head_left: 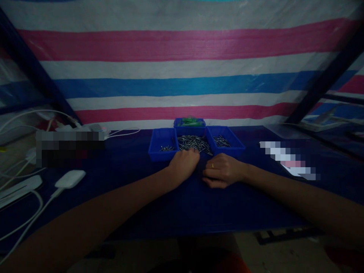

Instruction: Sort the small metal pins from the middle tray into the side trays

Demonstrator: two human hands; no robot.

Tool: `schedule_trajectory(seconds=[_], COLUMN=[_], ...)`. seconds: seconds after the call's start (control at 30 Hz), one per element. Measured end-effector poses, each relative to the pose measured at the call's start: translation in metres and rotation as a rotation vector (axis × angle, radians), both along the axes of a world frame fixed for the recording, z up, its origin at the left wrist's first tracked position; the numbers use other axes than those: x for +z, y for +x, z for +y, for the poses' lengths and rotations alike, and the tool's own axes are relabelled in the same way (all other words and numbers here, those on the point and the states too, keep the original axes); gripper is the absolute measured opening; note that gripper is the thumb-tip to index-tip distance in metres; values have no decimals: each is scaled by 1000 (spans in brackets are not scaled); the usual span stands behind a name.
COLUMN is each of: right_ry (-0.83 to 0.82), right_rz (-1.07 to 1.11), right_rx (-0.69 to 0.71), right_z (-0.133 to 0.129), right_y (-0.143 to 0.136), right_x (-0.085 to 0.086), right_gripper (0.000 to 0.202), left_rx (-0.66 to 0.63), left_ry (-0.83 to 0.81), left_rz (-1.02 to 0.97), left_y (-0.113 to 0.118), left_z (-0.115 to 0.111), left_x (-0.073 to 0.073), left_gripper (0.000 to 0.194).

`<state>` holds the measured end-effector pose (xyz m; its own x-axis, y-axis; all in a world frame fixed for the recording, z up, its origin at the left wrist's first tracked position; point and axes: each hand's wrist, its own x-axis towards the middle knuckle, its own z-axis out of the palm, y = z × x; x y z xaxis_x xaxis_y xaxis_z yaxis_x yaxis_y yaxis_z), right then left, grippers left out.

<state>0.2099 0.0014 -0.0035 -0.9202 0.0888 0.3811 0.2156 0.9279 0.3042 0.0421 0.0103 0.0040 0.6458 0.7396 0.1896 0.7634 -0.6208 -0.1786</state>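
Two hands (184,163) (223,170), fingertips hidden, screws (193,143) dim

You are facing a striped tarp (182,68); white cables (25,117) and a white adapter (69,178) are lying at your left.

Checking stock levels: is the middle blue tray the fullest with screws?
Yes, the middle tray holds a dense pile of screws, while the left tray and right tray hold only small scatterings.

Blue trays (163,142) wall off the far side; bare table (184,204) lies nearer.
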Motion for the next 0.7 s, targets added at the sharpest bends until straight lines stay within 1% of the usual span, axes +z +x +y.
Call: schedule_trajectory(seconds=[0.1, 0.17, 0.23, 0.3, 0.37, 0.43, 0.5, 0.57, 0.7], right_ry=[-54, -93, -141, -210, -286, -343, -367, -366, -331], right_rz=[-52, -66, -68, -65, -64, -70, -83, -104, -148], right_rx=[-77, -138, -205, -286, -378, -446, -457, -430, -355], right_z=[0, 0, 0, 0, -1, -1, -1, -1, -2], right_y=[1, 0, -1, -1, -1, -1, -1, -1, 0], right_x=[3, 5, 6, 8, 10, 12, 13, 13, 13], right_gripper=[28, 28, 28, 27, 25, 26, 27, 27, 29], left_rx=[-4, -8, -34, -59, -86, -112, -146, -179, -176], left_ry=[-12, -16, -19, 15, 31, 13, -12, -19, -21], left_rz=[-14, 0, 33, 39, 23, -8, -28, -41, -68], left_y=[-1, -5, -12, -21, -30, -37, -40, -41, -40], left_z=[0, -3, -10, -17, -22, -24, -23, -22, -22], left_x=[1, 0, -1, -3, -5, -6, -6, -6, -5], left_gripper=[17, 16, 14, 15, 18, 19, 20, 20, 22])
